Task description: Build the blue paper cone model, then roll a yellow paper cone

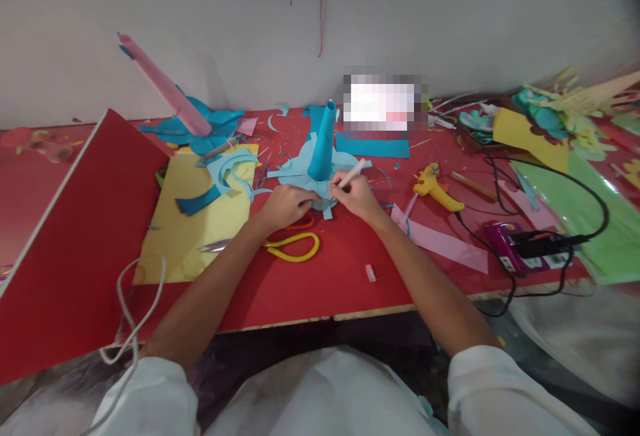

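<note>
In the head view, at centre frame, your right hand [356,197] is closed around a white pen [353,175], its lower end at the light-blue paper disc [299,168], just before the upright teal tube [323,146]. Your left hand [287,207] rests at the disc's lower-left edge; whether its fingers pinch paper, you cannot tell.

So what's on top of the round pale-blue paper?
A teal paper cone stands on the pale-blue paper. The left hand and right hand hide parts of the paper's near side, and whatever lies beneath the cone's base is covered.
</note>
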